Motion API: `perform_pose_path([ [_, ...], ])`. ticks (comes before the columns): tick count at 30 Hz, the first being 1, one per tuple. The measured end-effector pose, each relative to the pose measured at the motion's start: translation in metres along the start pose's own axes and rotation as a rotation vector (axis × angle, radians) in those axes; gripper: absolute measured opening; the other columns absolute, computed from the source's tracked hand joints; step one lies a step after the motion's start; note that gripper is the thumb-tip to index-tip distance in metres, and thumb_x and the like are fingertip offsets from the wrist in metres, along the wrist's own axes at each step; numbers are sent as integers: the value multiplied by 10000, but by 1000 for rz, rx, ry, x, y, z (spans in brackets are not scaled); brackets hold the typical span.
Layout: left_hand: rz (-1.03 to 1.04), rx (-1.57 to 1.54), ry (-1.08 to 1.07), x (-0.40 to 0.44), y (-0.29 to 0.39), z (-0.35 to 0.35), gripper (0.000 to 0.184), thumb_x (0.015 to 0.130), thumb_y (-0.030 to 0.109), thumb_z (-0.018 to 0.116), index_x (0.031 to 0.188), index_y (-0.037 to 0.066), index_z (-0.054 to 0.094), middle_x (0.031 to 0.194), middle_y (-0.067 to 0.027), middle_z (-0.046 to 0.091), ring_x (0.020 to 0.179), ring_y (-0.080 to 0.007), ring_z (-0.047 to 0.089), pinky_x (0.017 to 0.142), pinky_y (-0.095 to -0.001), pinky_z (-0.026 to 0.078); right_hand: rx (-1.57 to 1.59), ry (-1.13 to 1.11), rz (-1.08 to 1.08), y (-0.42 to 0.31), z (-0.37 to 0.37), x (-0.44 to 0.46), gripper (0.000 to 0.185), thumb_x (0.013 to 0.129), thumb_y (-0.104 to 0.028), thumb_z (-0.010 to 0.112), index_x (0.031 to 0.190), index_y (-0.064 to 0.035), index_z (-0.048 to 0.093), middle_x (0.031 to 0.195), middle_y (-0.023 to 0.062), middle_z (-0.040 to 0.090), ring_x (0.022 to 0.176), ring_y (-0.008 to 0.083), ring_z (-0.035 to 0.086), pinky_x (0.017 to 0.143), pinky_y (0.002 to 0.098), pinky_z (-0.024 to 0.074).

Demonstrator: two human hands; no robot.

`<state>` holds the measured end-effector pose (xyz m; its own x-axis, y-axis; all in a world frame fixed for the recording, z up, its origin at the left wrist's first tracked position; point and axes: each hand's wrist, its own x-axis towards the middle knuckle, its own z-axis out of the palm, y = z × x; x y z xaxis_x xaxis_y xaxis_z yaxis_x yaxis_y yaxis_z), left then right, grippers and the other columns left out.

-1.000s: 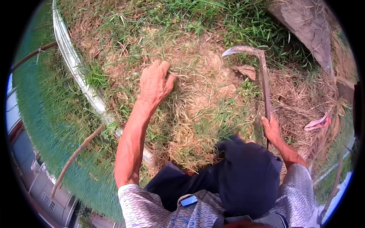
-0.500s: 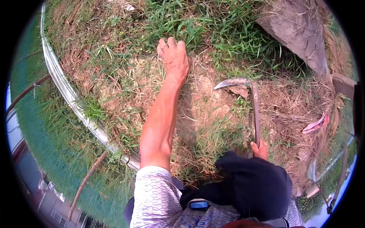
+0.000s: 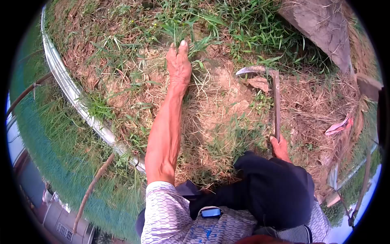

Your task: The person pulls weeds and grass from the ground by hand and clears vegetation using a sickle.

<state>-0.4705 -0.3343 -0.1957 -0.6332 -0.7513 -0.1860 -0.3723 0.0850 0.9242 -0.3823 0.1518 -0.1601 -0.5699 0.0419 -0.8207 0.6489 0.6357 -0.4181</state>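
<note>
So the left hand (image 3: 179, 67) was at the far edge of the bare patch (image 3: 217, 99), grip closed around a tuft of green grass (image 3: 175, 35), as far as anyone could tell with the fingertips hidden. Thumb up top, which probably pinned the blades against the fingers.

The right hand (image 3: 280, 149) had a closed grip low on the handle of the sickle (image 3: 277, 103), to the right of the bare patch and just beside the dark-clad knee (image 3: 276, 183). My guess: holding it by the tail end put the curved metal well apart from the busy fingers. The tip pointed in over the patch, near a brown clod (image 3: 258, 83) at its right edge, so honestly a bit of care was warranted.
</note>
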Motion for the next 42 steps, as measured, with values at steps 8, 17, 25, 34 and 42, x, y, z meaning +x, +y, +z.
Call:
perform_pose_path([
  [8, -405, 208, -1014, -292, -66, -40, 673, 1000, 398, 502, 1522, 57, 249, 1537, -229, 302, 1459, -338, 223, 1188, -403, 193, -48, -20, 17, -55, 16, -7, 237, 924, -233, 615, 1029, -30, 551, 758, -5, 506, 670, 103, 453, 610, 294, 417],
  [17, 131, 1014, -47, -85, -4, -133, 667, 761, 166, 713, 1354, 104, 414, 1403, -210, 372, 1058, -407, 591, 846, -479, 523, -330, -204, -445, -144, 65, 22, 328, 930, -327, 594, 1040, -24, 531, 782, 33, 516, 719, 152, 470, 654, 326, 423],
  [25, -242, 967, 118, -46, -27, -152, 600, 831, 328, 696, 1228, -10, 397, 1214, -277, 500, 947, -457, 634, 827, -506, 532, -494, -243, -562, -220, 137, 27, 352, 915, -303, 606, 1093, -10, 523, 726, 107, 561, 661, 197, 552, 623, 372, 464],
  [34, 90, 787, -433, -89, -35, -176, 115, 831, 95, 542, 881, -7, 523, 718, -273, 593, 697, -465, 612, 609, -520, 479, -476, -298, -741, -224, 161, 32, 350, 919, -335, 591, 1024, -7, 528, 757, 99, 531, 683, 188, 523, 627, 363, 449],
  [42, -99, 922, -437, -102, -10, -241, 266, 870, 115, 545, 1109, -1, 529, 1060, -263, 598, 870, -459, 610, 794, -508, 497, -486, -355, -836, -259, 219, 17, 348, 949, -342, 556, 1068, -15, 541, 775, 157, 570, 713, 283, 584, 667, 423, 463],
])
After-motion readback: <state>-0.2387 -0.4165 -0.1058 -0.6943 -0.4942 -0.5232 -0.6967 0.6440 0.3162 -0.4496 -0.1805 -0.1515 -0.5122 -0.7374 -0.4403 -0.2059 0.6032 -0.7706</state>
